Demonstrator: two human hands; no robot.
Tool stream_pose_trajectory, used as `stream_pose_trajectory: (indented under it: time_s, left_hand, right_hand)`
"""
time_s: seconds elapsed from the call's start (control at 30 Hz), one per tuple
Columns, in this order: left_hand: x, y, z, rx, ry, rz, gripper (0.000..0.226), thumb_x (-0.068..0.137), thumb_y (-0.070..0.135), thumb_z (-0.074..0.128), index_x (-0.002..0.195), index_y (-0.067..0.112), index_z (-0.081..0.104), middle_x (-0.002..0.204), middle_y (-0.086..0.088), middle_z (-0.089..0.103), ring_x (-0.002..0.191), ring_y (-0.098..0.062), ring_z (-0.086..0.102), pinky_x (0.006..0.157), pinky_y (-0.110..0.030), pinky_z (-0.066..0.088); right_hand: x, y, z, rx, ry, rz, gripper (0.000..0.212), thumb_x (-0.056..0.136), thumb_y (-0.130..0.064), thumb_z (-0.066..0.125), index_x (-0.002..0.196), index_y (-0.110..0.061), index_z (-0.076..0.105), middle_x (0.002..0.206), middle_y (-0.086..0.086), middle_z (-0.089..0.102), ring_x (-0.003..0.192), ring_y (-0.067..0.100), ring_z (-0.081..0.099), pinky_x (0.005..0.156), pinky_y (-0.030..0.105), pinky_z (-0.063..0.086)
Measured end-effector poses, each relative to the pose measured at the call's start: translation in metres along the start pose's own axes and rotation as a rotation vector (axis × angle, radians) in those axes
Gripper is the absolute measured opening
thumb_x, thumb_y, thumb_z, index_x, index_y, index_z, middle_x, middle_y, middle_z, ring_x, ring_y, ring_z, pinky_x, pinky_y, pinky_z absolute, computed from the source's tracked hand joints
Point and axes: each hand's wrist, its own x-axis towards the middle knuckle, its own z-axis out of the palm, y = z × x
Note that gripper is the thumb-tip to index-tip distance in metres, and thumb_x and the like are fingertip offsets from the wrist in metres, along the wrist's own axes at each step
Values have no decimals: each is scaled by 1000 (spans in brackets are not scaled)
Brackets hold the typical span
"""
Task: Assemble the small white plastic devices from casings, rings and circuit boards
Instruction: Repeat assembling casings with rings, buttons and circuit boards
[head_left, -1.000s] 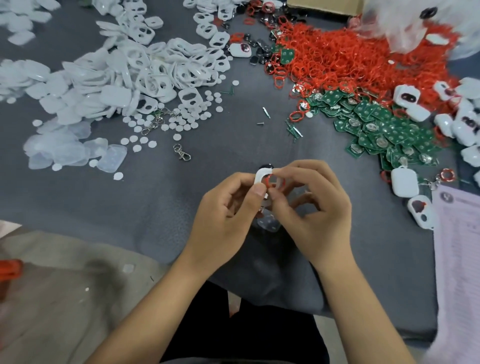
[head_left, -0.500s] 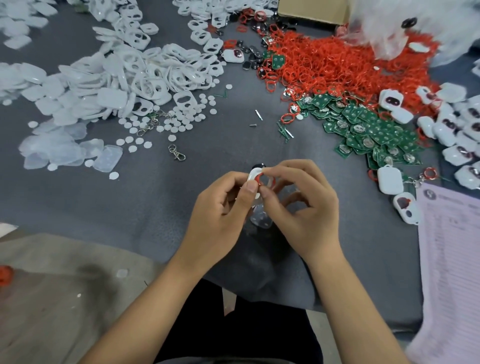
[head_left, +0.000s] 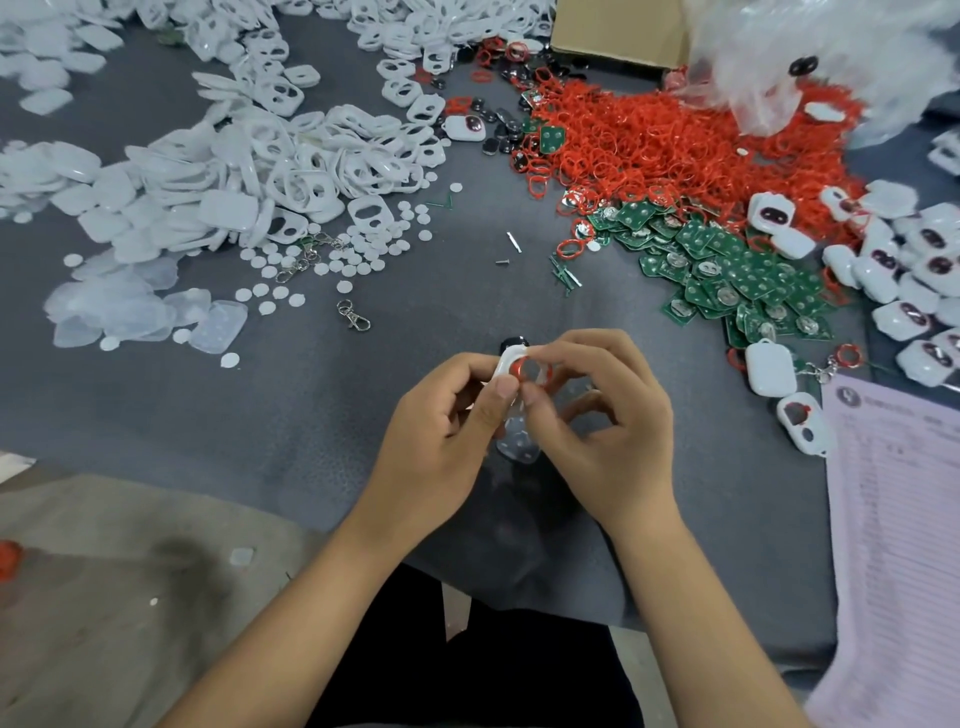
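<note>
White casing (head_left: 505, 362) with red ring (head_left: 519, 370) seated in its opening, tilted, above the grey tabletop.

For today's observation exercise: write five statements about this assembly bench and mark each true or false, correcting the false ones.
1. Both hands hold one white casing with a red ring in it. True.
2. The left hand lies flat on the cloth. False: it pinches the casing, as does the right hand.
3. The green boards lie right of the hands. True.
4. The red rings are piled at the near left. False: far right.
5. A keyring clip lies alone on the grey cloth. True.
</note>
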Motion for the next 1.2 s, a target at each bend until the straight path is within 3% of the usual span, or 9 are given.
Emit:
stream_pose_trajectory:
  time_s: [0.2, 0.33, 0.57, 0.87, 1.07, 1.2]
  left_hand:
    - [0, 2, -2, -84, -25, -11, 17, 107, 35, 50, 104, 33, 67, 85, 13, 68, 65, 0, 58, 65, -15, 46]
    - [0, 2, -2, -131, -7, -60, 21, 103, 38, 51, 101, 28, 69, 78, -2, 69, 56, -16, 62, 55, -26, 52]
    - [1, 0, -5, -184, -17, -58, 21, 107, 15, 55, 96, 19, 72, 75, 5, 71, 61, -9, 66, 59, -19, 52]
    - [0, -1, -4, -112, -2, -59, 18, 107, 16, 56, 101, 15, 73, 79, 5, 74, 68, -8, 70, 64, -17, 53]
    - [-3, 1, -3, -94, 18, -75, 17, 104, 15, 57, 96, 16, 71, 75, 9, 72, 65, -5, 67, 64, -17, 52]
    - [-1, -1, -4, -104, 17, -63, 17, 106, 13, 57, 98, 12, 72, 76, -1, 71, 64, -9, 65, 63, -20, 53]
  right_hand:
    - [0, 0, 1, -7, 6, -26, 19, 86, -7, 76, 103, -13, 76, 104, 6, 64, 83, 18, 69, 58, 28, 55]
    - [-1, 1, 1, -7, -12, -31, 17, 87, -8, 77, 103, -11, 76, 105, 7, 64, 83, 19, 69, 58, 32, 55]
    - [-1, 1, 0, 1, -47, 5, 21, 86, -5, 80, 105, -13, 76, 106, 6, 64, 83, 19, 69, 55, 30, 54]
    - [0, -1, 0, 3, -67, 35, 28, 85, -3, 80, 104, -22, 73, 104, 4, 64, 85, 15, 69, 57, 13, 45]
    - [-1, 1, -1, 26, -99, 33, 29, 84, -2, 78, 105, -22, 74, 103, -3, 66, 86, 14, 70, 54, 13, 44]
    - [0, 3, -2, 58, -112, 39, 24, 87, -9, 81, 107, -20, 74, 105, -6, 65, 86, 12, 69, 59, 13, 45]
